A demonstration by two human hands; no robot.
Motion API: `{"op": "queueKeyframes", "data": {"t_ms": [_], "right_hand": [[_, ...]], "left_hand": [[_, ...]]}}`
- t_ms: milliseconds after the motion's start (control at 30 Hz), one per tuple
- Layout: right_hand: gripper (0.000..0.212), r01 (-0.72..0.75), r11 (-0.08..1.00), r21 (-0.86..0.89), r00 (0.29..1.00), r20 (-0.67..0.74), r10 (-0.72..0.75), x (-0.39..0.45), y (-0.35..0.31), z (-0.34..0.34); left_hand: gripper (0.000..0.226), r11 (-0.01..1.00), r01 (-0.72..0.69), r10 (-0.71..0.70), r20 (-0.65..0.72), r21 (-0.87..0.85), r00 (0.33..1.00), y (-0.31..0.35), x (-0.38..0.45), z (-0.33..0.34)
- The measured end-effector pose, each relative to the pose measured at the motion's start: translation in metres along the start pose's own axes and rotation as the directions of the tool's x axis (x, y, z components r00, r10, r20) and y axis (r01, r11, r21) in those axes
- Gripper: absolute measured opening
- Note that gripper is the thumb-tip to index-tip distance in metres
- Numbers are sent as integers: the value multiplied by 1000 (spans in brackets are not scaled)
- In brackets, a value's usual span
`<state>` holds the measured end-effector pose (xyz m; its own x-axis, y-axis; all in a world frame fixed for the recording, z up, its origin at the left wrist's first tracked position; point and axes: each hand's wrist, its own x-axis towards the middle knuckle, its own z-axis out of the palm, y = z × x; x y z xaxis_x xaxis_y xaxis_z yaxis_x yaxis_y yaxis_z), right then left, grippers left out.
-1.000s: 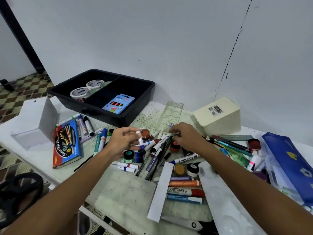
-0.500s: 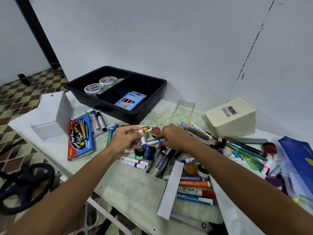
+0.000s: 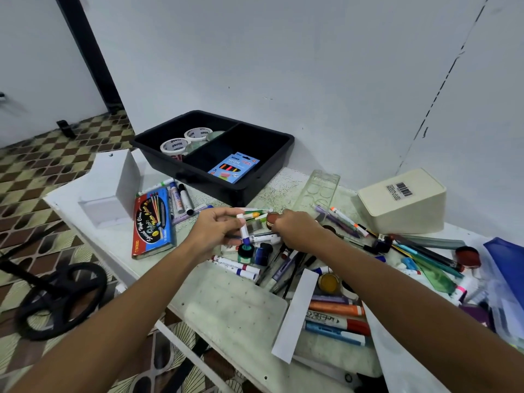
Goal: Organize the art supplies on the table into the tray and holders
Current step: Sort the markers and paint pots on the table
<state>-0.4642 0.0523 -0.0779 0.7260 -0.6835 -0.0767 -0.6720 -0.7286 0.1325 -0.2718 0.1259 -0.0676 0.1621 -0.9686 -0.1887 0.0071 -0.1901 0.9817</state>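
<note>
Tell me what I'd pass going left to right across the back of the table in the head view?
White box holder → red coloured-pencil box → black two-compartment tray → clear plastic palette → cream container with a barcode label → blue pouch.

Tray [image 3: 256,191] at worktop [image 3: 235,313] rear; tape rolls [image 3: 175,145] in its left compartment, pencil box [image 3: 234,168] in right. Holder [image 3: 401,201] right of tray, marker pile [image 3: 283,268] in front.

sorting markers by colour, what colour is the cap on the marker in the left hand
Blue or purple-blue, on a white marker gripped by the left hand; head view.
</note>
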Motion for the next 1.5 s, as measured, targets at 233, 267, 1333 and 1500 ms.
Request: {"op": "queueKeyframes", "data": {"t_ms": [233, 267, 1333, 1500], "right_hand": [[19, -90, 935, 342, 989, -83, 125, -16, 4, -9], [16, -115, 876, 468, 979, -98, 181, -24, 4, -14], [11, -562, 50, 826, 634, 390, 668, -477, 19, 13], [14, -560, -13, 828, 600, 416, 683, -492, 9, 18]], "left_hand": [[23, 999, -29, 29, -10, 19, 1000, 7, -13, 8], [24, 999, -33, 33, -8, 20, 999, 8, -16, 12], [14, 849, -396, 33, 713, 350, 700, -40, -233, 340], [18, 788, -469, 49, 719, 399, 693, -56, -239, 358]]}}
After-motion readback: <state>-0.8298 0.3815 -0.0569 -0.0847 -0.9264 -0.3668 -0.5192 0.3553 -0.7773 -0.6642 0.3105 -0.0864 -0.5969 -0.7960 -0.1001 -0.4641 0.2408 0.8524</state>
